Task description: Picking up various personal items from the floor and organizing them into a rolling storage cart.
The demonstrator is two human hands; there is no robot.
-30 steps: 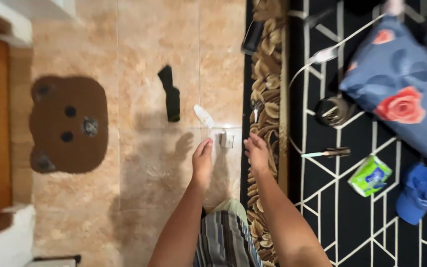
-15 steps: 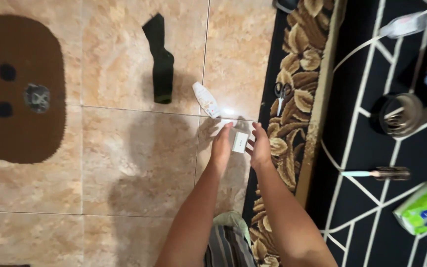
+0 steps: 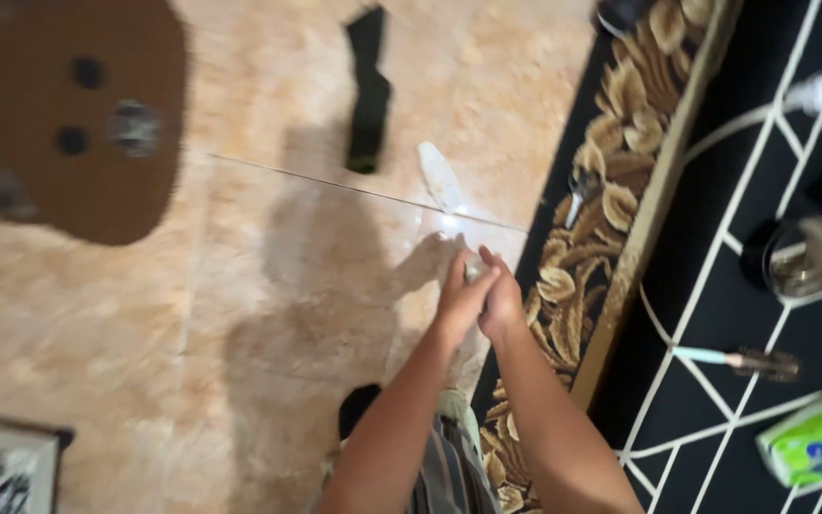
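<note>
White box (image 3: 471,270) now seemingly between hands

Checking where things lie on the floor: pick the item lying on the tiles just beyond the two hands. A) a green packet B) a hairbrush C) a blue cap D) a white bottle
D: the white bottle lies on the tiled floor just past the joined left hand and right hand; the hairbrush and green packet lie on the black rug.
</note>
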